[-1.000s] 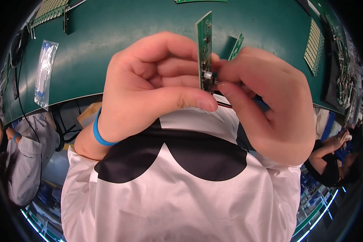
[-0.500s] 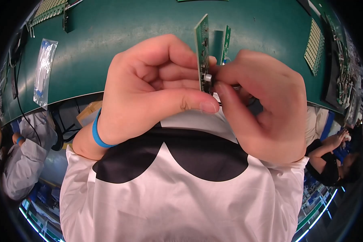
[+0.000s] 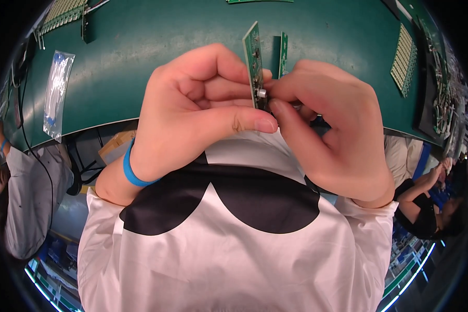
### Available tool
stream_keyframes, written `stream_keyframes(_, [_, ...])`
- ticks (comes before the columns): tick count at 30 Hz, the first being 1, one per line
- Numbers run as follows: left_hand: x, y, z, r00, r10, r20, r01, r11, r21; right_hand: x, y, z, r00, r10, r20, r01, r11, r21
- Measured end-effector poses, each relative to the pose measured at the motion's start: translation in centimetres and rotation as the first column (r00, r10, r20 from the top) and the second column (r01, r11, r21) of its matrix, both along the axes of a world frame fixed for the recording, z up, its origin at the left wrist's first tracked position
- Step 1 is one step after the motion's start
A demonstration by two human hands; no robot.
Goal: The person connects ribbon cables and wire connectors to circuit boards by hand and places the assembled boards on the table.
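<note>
The left hand (image 3: 184,117) grips the circuit board (image 3: 254,62) on edge above the worktop (image 3: 338,31), thumb and curled fingers closed on its lower part. The right hand's thumb and index finger nearly meet beside the silver component (image 3: 262,93); whether they hold anything cannot be told. Caution: sideways pressure there could strain the component or tilt the board.

A green surface (image 3: 156,31) is stretching from ten to two o'clock, dully reflecting light, its near edge curving. Dark furniture framework (image 3: 77,166) is standing at nine o'clock. Bluish-white light strips (image 3: 40,287) are glowing slantwise at eight and four o'clock.
</note>
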State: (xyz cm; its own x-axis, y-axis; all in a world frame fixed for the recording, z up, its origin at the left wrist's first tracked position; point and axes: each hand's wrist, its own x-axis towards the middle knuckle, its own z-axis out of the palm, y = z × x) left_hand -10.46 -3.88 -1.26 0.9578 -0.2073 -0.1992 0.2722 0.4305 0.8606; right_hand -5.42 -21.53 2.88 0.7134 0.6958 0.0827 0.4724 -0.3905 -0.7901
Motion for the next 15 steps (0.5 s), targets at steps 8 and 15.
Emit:
stream_keyframes(8, [0.5,0.2,0.6,0.996,0.026,0.085,-0.018,0.995,-0.093,0.4,-0.4,1.5,0.976,-0.065,-0.209,0.072,0.997,0.028])
stream_keyframes(15, [0.8,0.9,0.9,0.997,-0.063,-0.035,0.055,0.980,-0.191,0.3,-0.6,2.4,0.969,-0.104,-0.222,0.110,0.994,0.011])
